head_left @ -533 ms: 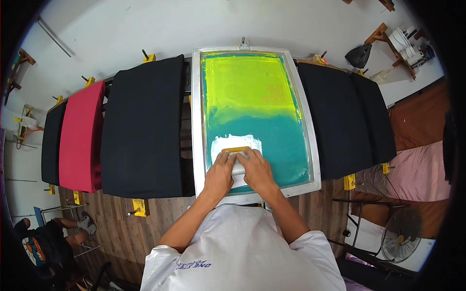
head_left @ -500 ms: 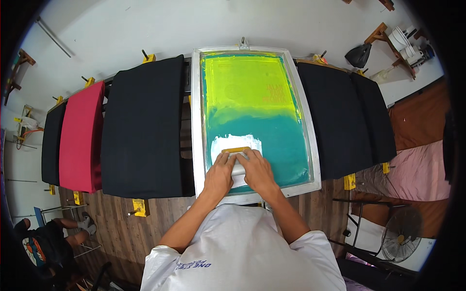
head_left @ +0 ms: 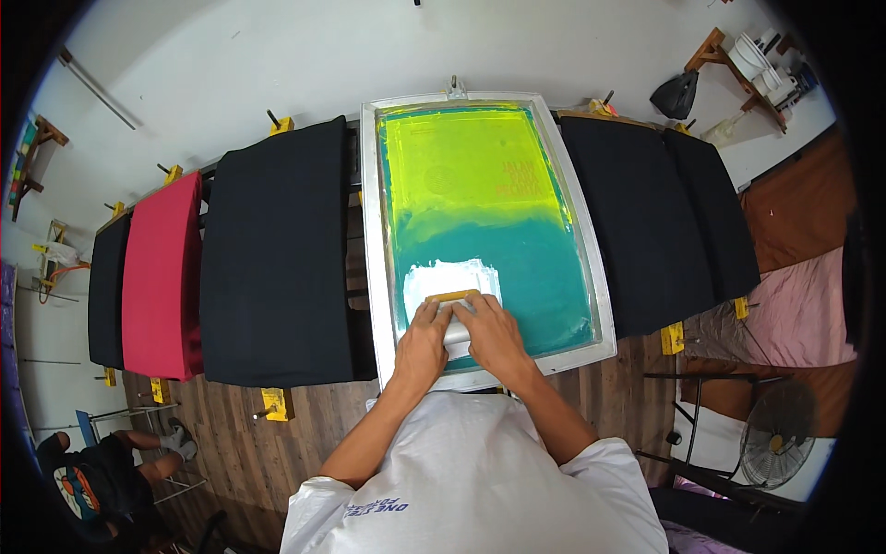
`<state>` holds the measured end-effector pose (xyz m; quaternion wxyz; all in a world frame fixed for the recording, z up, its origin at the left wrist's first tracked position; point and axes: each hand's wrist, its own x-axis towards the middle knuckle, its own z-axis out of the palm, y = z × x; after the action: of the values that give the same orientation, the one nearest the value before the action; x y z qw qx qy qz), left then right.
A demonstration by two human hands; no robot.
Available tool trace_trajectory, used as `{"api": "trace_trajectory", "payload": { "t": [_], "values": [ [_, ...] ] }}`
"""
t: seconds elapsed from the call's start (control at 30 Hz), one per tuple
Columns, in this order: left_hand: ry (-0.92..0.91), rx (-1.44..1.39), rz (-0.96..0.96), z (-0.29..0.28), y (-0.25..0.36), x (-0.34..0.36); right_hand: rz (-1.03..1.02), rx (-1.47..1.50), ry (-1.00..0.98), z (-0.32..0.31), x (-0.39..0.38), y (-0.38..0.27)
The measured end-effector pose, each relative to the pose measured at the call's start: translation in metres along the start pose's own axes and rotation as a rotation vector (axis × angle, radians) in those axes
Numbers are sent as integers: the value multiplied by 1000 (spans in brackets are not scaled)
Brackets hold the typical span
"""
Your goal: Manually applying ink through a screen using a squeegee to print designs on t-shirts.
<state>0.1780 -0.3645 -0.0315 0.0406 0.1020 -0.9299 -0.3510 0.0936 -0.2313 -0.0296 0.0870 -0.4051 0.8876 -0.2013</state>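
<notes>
A screen-printing frame (head_left: 373, 240) with a pale metal border lies in front of me. Its mesh (head_left: 517, 268) is teal on the near half and smeared yellow-green on the far half, where faint lettering shows. White ink (head_left: 449, 275) covers a patch near the close end. On that patch rests a squeegee (head_left: 457, 340) with a grey body and a yellow-brown edge along its far side. My left hand (head_left: 425, 343) grips its left part, and my right hand (head_left: 492, 334) grips its right part. Both hands have their fingers closed over it, thumbs close together.
Black fabric-covered boards (head_left: 277, 258) flank the frame, with another black board (head_left: 637, 231) on the right and a pink one (head_left: 163, 277) farther left. Yellow clamps (head_left: 277, 403) jut from their ends. A person (head_left: 101, 480) sits at lower left; a fan (head_left: 777, 432) stands at lower right.
Both hands and the squeegee have shifted slightly toward me over the white ink. The whole view has also moved a little. My grip looks the same.
</notes>
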Motion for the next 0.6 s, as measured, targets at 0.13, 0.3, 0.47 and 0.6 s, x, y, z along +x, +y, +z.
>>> {"api": "trace_trajectory", "payload": {
  "t": [0.13, 0.3, 0.47, 0.6],
  "values": [
    [17, -10, 19, -1, -1, -3, -5, -11, -42, -6, -2, -4],
    [-42, -40, -21, -4, 5, -8, -7, 6, -36, -7, -7, -5],
    [-40, -14, 7, -3, 4, -7, 35, 13, 9, -4, -10, -8],
    [5, -58, 26, -9, 11, -4, 26, 19, -9, -16, -8, -10]
  ]
}}
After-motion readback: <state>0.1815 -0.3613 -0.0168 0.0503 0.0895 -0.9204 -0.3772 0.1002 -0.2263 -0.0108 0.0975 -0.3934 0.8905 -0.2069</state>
